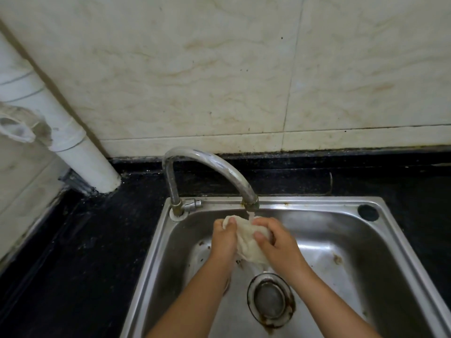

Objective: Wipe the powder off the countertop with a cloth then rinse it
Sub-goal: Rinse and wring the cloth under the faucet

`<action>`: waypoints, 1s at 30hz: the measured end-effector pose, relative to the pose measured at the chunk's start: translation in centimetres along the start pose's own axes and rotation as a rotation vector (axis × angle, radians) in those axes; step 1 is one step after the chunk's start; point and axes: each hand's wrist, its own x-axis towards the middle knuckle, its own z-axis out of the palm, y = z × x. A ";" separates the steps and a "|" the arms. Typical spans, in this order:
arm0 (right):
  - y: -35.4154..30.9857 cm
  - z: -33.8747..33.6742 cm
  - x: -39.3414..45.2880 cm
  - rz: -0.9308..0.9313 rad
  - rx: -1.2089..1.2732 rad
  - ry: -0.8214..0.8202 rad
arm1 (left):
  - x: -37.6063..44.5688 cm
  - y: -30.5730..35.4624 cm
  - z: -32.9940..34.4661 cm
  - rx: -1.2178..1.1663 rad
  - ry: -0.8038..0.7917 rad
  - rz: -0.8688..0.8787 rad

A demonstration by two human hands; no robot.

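1. We are curling our left hand (223, 236) around the left end of the cloth (246, 240).
2. We are holding the bunched cloth over the sink (341, 230), under the faucet (207, 164) stream.
3. We are gripping its right side with our right hand (278, 242), fingers wrapped tight.

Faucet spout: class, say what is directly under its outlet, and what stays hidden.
Under the faucet spout a thin stream of water falls onto a bunched white cloth, gripped by the left hand and right hand above the sink. The hands cover parts of the cloth.
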 end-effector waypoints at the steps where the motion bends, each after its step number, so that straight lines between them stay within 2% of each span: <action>1: -0.4 0.6 -0.3 -0.051 -0.023 -0.008 | 0.0 0.1 0.2 -0.001 0.004 0.022; 5: -0.4 2.2 -0.3 -0.056 -0.152 0.046 | -0.4 1.2 1.7 -0.191 -0.020 -0.053; 9: 0.7 0.9 1.3 0.218 -0.371 0.036 | -2.1 0.8 2.4 -0.210 -0.081 -0.087; 11: 0.7 0.9 1.6 0.216 -0.453 -0.026 | -2.2 0.1 1.6 -0.221 -0.085 -0.099; 13: 0.7 0.8 1.7 0.183 -0.375 0.009 | -1.9 0.2 0.8 -0.292 -0.101 -0.135; 16: 0.5 0.3 1.7 0.265 -0.150 0.142 | -1.8 0.2 0.4 -0.399 -0.090 -0.098; 18: 0.9 0.4 1.6 0.297 -0.171 0.165 | -1.9 0.4 0.4 -0.416 -0.089 -0.051; 21: -0.4 0.5 0.6 0.228 -0.144 0.203 | -1.4 0.6 0.7 -0.373 -0.027 -0.037; 23: -1.6 0.8 -0.5 0.134 -0.044 0.172 | -1.2 1.0 1.0 -0.293 -0.004 -0.019; 26: -2.8 2.0 -1.6 0.044 -0.085 0.087 | -1.1 1.6 1.6 -0.216 -0.063 0.011; 28: -2.2 2.2 -0.9 0.087 -0.175 0.116 | -1.3 1.7 2.1 -0.203 -0.085 -0.003; 30: -0.6 1.5 0.4 0.244 -0.199 0.154 | -2.0 1.2 2.6 -0.189 -0.097 -0.032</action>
